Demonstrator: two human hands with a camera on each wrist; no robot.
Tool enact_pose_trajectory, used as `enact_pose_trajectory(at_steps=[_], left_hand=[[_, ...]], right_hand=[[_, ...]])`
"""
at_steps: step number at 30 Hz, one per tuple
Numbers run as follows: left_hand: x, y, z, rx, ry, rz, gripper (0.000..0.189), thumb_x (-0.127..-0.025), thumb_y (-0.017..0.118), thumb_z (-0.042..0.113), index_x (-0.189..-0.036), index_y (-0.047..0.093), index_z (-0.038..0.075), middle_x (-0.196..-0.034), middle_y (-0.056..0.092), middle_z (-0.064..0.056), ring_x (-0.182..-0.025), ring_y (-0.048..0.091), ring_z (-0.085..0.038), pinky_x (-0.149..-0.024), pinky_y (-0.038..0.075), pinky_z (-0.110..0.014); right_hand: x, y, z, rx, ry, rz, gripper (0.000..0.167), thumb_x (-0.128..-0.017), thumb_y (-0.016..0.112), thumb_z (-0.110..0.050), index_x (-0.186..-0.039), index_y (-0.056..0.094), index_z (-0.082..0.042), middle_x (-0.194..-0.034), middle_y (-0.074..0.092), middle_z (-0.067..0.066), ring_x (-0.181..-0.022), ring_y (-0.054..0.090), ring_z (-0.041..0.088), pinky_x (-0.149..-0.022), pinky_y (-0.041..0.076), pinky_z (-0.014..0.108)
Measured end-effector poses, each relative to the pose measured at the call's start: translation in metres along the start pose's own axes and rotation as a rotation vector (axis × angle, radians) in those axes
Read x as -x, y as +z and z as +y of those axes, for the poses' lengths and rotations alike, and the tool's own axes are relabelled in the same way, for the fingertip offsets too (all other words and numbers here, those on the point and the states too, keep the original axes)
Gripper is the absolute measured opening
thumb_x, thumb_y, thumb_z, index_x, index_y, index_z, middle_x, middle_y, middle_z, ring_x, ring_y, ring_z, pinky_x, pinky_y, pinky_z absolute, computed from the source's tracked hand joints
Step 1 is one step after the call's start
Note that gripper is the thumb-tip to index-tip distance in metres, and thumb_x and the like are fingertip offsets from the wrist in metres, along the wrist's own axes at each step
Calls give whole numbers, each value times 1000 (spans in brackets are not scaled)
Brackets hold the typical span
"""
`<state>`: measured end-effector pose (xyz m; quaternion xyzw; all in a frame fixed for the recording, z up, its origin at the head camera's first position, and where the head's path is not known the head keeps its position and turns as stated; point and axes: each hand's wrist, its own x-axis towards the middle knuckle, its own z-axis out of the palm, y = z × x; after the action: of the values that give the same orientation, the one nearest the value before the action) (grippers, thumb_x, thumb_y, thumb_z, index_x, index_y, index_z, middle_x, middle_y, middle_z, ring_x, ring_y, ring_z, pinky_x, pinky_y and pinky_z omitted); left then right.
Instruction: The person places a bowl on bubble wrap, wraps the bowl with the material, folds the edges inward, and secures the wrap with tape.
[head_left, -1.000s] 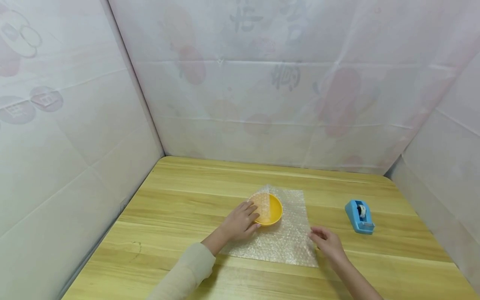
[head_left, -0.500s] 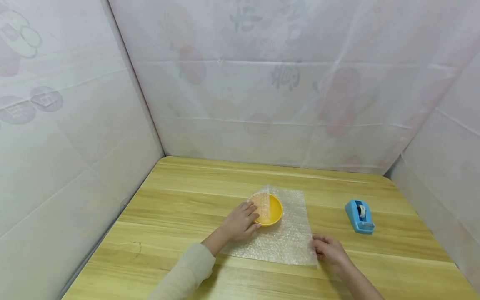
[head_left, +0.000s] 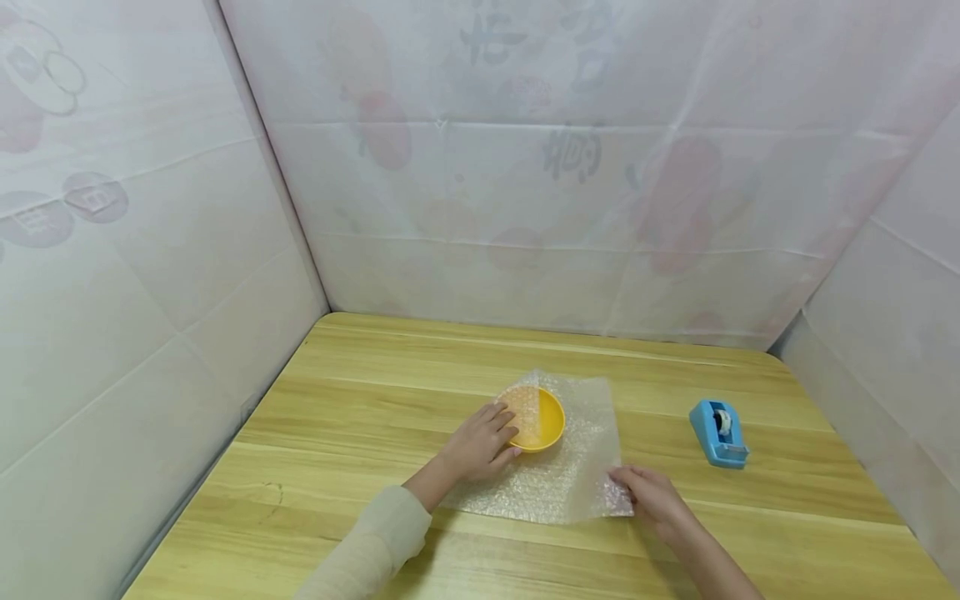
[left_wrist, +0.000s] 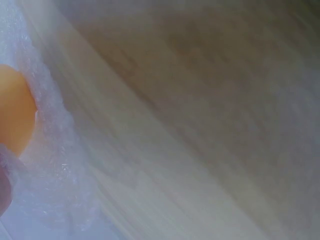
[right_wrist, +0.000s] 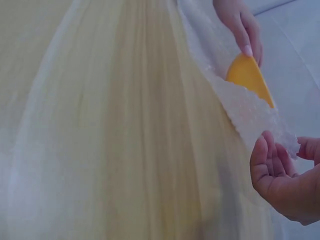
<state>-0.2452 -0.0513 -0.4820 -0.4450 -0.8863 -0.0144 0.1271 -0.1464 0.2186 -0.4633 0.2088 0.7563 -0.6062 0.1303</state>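
Observation:
A yellow bowl (head_left: pixel 552 421) stands on a sheet of bubble wrap (head_left: pixel 540 497) near the middle of the table. One flap of the wrap is folded over the bowl's left half. My left hand (head_left: pixel 480 443) rests on that flap at the bowl's left rim, its fingers extended and the thumb near the front rim. With my right hand (head_left: pixel 654 495) I pinch the sheet's right edge near its front corner, slightly lifted; the right wrist view shows this bubble wrap (right_wrist: pixel 255 112) between thumb and fingers. In the left wrist view only part of the bowl (left_wrist: pixel 15 110) appears.
A blue tape dispenser (head_left: pixel 718 433) with a roll of tape stands on the wooden table (head_left: pixel 360 417), to the right of the wrap. Pale printed cloth walls (head_left: pixel 480 217) enclose the table at the back and both sides.
My right hand has taken hold of the wrap's right edge and drawn it slightly up and leftward, so that side now curls. The left hand and the bowl have stayed in place.

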Motion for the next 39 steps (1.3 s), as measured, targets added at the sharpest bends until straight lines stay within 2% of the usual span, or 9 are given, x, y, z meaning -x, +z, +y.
enact_pose_trajectory(at_steps=[9,14,19,25,31,33,36,39], left_hand=[[0,1,-1,-3,21,48,38,-95,43,40,-113,64,14,-130,56,-7,-129,44,-25,-112,32,-35],[0,1,-2,2,27,48,37,-95,43,39,-113,64,14,-130,56,-7,-129,44,-25,-112,32,-35],[1,1,-2,0,32,44,37,-96,43,39,-113,64,14,-129,57,-7,-128,45,-26,-112,32,-35],[1,2,-2,-11,26,8,38,-97,40,40,-115,63,15,-131,56,-7,-130,43,-25,-113,30,-34],[1,0,-2,-6,12,-16,39,-97,39,40,-117,62,15,-133,54,-7,-132,41,-25,-113,30,-34],[1,0,-2,-8,16,-7,40,-97,39,40,-117,62,14,-133,54,-7,-131,42,-25,-113,30,-35],[1,1,-2,-9,22,-5,40,-97,39,41,-117,62,14,-133,54,-7,-131,42,-25,-113,31,-35],[1,1,-2,-3,23,-9,40,-97,39,40,-114,63,14,-133,54,-7,-132,41,-25,-113,30,-35]], right_hand=[[1,9,-22,-125,-73,-73,22,-96,45,-19,-94,57,-1,-80,56,-7,-75,53,4,-68,48,18],[-1,19,-34,-156,-118,-45,20,-97,44,-19,-91,55,-4,-78,54,-8,-74,53,3,-68,48,17],[-3,33,-46,-170,-148,-22,24,-97,44,-18,-100,55,2,-80,54,-8,-75,52,3,-69,48,17],[-10,47,-58,-246,-149,-12,17,-96,45,-17,-90,53,-2,-79,50,-7,-73,48,4,-67,46,17],[-15,59,-63,-267,-157,21,22,-96,45,-15,-102,53,5,-79,51,-5,-71,48,5,-64,45,16],[-17,64,-62,-265,-189,27,22,-95,46,-16,-101,55,4,-79,52,-6,-70,49,5,-65,45,17],[-19,69,-57,-270,-283,10,24,-95,48,-16,-99,57,5,-81,55,-4,-74,53,7,-70,49,18],[-19,73,-51,-214,-379,35,29,-94,50,-19,-99,60,7,-87,61,2,-79,56,8,-73,52,19]])
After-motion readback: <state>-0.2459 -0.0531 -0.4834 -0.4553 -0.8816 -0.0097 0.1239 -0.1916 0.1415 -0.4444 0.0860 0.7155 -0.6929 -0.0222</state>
